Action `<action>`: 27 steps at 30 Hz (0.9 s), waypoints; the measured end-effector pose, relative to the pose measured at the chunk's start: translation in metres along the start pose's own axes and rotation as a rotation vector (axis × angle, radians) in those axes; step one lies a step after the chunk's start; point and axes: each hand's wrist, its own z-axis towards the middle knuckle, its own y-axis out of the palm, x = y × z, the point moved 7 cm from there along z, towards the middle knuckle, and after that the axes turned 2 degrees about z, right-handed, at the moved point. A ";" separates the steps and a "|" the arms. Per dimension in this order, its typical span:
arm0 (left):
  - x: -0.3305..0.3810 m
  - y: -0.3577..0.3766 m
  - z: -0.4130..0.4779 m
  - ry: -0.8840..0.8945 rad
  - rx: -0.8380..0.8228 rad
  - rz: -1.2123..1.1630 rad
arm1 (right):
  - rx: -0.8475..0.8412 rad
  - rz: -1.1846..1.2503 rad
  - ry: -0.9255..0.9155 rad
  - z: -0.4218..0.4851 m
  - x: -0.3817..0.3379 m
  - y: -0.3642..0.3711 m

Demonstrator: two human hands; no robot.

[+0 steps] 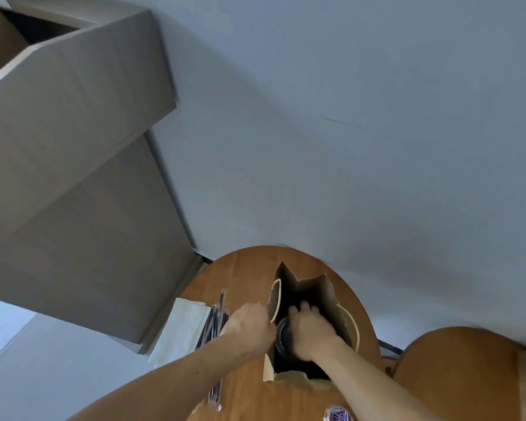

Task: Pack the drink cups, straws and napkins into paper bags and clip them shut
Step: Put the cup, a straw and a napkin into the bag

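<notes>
Gripping the bag (316, 294) rim, left fingers (262, 311) flank the cup (283, 334) that right fingers (305, 309) clasp.

Both arms were bare, with skin uncovered from the bottom edge of the picture up to the wrists. The left forearm (176, 381) looked long and smooth. It had one small dark spot, perhaps a mole, on its upper side well back from the grip. The left hand (249, 328) showed a rounded back and a row of knuckle ridges on the side nearest the grip. The right forearm (386, 381) was plain and unmarked, narrowing to the wrist just behind the grip. The right hand (312, 332) had a broad back, and its fingers (305, 305) were soft with blur, the nails too indistinct to make out.
</notes>
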 end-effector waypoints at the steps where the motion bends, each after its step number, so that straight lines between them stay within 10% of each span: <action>1: 0.001 -0.002 -0.001 0.012 -0.002 -0.001 | 0.019 0.052 -0.017 -0.011 -0.001 -0.018; 12: -0.034 -0.073 -0.008 0.120 -0.099 0.064 | 0.513 0.485 -0.212 -0.081 -0.045 -0.195; 21: -0.178 -0.094 0.017 -0.103 0.048 -0.033 | -0.032 0.903 -0.001 0.021 -0.160 -0.017; 27: -0.253 -0.045 0.047 -0.199 -0.026 -0.157 | -0.092 0.822 0.210 0.078 -0.184 0.093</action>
